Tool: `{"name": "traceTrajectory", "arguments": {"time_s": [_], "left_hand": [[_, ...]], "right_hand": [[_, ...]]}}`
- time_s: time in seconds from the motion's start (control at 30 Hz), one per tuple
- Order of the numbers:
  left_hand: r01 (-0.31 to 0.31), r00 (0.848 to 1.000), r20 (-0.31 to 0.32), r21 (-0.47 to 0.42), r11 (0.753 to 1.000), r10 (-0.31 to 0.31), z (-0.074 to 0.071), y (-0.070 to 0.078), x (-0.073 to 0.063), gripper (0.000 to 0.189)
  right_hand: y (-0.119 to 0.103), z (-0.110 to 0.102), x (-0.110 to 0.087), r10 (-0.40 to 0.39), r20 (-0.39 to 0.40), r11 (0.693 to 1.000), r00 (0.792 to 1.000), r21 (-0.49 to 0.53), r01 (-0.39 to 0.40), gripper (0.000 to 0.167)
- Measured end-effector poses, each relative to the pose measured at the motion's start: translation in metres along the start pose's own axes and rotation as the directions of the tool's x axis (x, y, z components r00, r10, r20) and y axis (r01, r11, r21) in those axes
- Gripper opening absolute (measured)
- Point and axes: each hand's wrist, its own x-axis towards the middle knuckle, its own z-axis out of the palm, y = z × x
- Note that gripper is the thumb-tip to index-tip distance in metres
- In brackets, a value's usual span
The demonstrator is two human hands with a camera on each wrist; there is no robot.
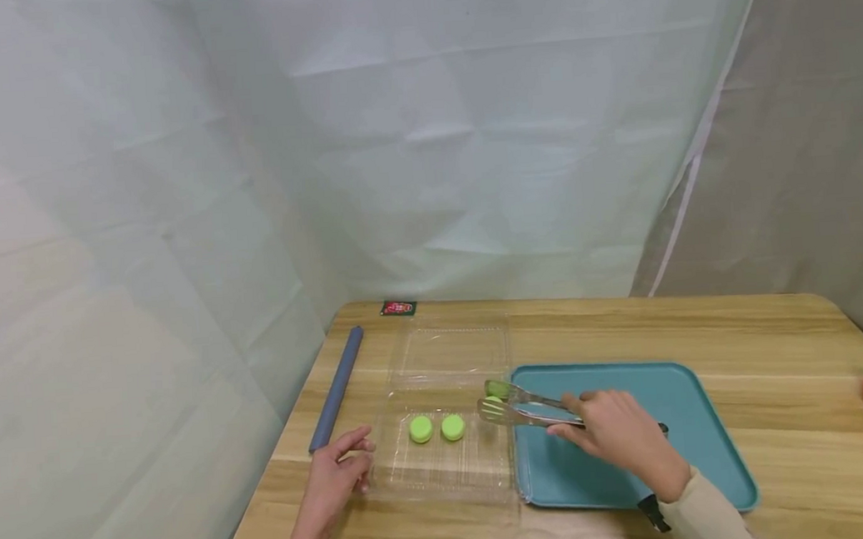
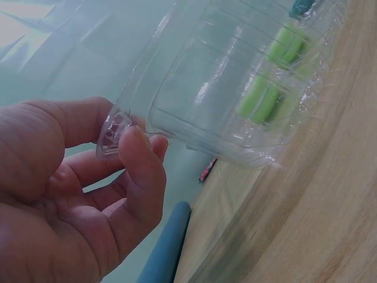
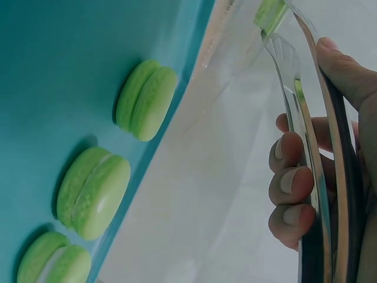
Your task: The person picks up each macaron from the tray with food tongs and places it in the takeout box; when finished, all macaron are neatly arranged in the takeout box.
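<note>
Left hand: my left hand [image 1: 333, 479] has thumb and finger pinched on the tab [image 2: 112, 132] at the box's left edge; I judge this steadies plastic that looks thin and light.
Right hand: my right hand [image 1: 619, 432] is clamped round the tongs [image 1: 526, 416], thumb on one arm and fingers on the other, presumably so that a squeeze sets the grip at the tips.
Held macaron: the macaron [image 3: 272, 15] sits between the tips, over the right side of the box's base; whether it touches the floor there, I cannot tell.
Box: the clear box [image 1: 475, 465] lies on the surface [image 1: 766, 329], lid [image 1: 452, 353] folded back toward the wall, which leaves the base free from above.
Boxed pair: one macaron [image 1: 421, 429] and another [image 1: 453, 427] side by side in the base, a narrow gap between.
Tray: the blue tray [image 1: 581, 474] is just right of the box, likely to keep the reach short; three macarons [image 3: 94, 194] stand on edge along one side, apart from each other.
Macaron look: bright green, round, two domed shells with a seam; the filling shows pale on the nearest tray one.
Left margin: a blue roll [image 1: 337, 389] lies beyond my left hand.
</note>
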Motion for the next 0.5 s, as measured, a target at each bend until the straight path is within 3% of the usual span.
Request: {"name": "traceTrajectory", "arguments": {"time_s": [0.5], "left_hand": [[-0.017,1.0,0.016,-0.003,1.0,0.017,-0.001,-0.001,-0.001,0.049]], "right_hand": [[-0.003,-0.003,0.016,-0.061,0.053,0.998,0.997,-0.009,0.062,0.035]]}}
